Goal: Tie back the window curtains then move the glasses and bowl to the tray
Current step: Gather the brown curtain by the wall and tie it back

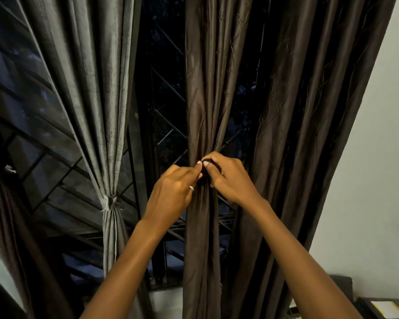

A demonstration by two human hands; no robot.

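A dark brown curtain [207,88] hangs in front of me, gathered into a narrow bunch at hand height. My left hand [173,192] and my right hand [228,178] meet at that bunch, thumbs and fingertips pinching a dark tie or fold of fabric wrapped round it. To the left a grey curtain [90,77] is bound with a grey tie [110,201]. At the far left another dark curtain [7,215] is also gathered. Glasses, bowl and tray are out of view.
Behind the curtains is a dark window with a metal lattice grille [166,134]. A second brown panel [309,111] hangs loose to the right against a pale wall [378,157]. A dark box-like object [382,307] sits at the bottom right corner.
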